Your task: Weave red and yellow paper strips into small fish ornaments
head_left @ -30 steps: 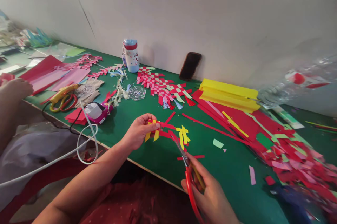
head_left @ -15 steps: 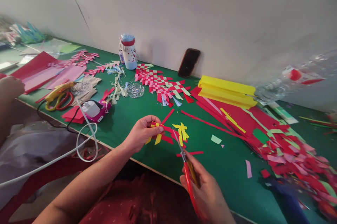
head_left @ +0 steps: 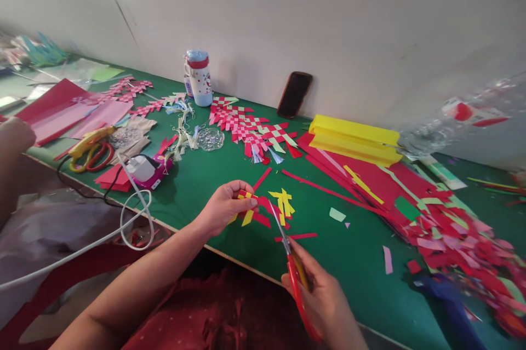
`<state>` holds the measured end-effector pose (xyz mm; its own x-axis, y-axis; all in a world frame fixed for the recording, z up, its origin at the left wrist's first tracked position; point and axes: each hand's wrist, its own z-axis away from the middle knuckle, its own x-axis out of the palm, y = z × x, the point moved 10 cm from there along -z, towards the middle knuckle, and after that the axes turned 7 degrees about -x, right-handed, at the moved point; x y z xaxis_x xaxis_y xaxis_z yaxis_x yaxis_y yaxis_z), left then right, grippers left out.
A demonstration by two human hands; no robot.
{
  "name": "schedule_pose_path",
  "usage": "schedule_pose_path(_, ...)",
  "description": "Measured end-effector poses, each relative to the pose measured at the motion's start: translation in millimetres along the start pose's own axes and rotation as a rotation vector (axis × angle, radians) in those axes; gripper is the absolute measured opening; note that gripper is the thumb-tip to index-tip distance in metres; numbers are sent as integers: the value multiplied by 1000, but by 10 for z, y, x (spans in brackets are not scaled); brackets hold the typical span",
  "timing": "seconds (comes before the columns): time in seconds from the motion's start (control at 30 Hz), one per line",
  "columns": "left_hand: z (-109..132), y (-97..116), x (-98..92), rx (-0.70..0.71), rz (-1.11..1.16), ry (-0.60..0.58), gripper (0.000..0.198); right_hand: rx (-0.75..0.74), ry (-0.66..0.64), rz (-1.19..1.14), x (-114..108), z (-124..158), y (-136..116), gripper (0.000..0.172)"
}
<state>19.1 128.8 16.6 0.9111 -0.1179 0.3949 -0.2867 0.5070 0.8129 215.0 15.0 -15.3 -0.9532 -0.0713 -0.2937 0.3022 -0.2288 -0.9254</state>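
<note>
Between the thumb and fingers of my left hand (head_left: 224, 208) is a small woven piece of red and yellow paper strips (head_left: 246, 217), held just above the table. My right hand (head_left: 318, 290) grips scissors (head_left: 293, 279) with red and yellow handles. Their blades point up and left, with the tips close to the right side of the woven piece. Beside the blades lie short yellow paper strips (head_left: 283, 205) and red scraps. A loose red strip (head_left: 302, 237) rests on the green table behind the scissors.
Finished woven paper pieces (head_left: 246, 125), a bottle (head_left: 200, 79) and a phone (head_left: 295, 94) stand or lie along the wall. Red sheets, folded yellow paper (head_left: 355, 142) and heaped scraps (head_left: 464, 240) cover the right. A white cable (head_left: 135, 218) loops at left, near another person's arm (head_left: 14, 147).
The red strip end reaching from my left hand towards the scissors looks shorter now. Both hands stay in nearly the same place; the view has tilted slightly.
</note>
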Motion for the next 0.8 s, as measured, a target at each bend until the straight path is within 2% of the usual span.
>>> schedule_pose_path(0.1, -12, -11, 0, -2, -16, -8, 44, 9, 0, -6, -18, 0, 71, 71)
schedule_pose_path(0.23, -35, -4, -83, 7, 14, 29, 46, 26, 120, -46, -158, 26, 36, 68)
schedule_pose_path(0.33, -46, 31, -151, 29, 54, 46, 47, 51, 139, -37, -198, 65, -77, 69)
schedule_pose_path(0.43, -36, 95, -173, 56, 78, 41, 48, 43, 143, 10, -187, 121, -254, 62)
schedule_pose_path(0.57, 15, 210, -136, 106, 77, 30, 49, 10, 97, 41, -91, 147, -388, 54)
schedule_pose_path(0.67, 49, 244, -83, 114, 65, 15, 46, -14, 37, 45, -36, 99, -330, 55)
schedule_pose_path(0.8, 69, 232, -57, 108, 49, 17, 45, -45, -22, 14, 8, 31, -213, 64)
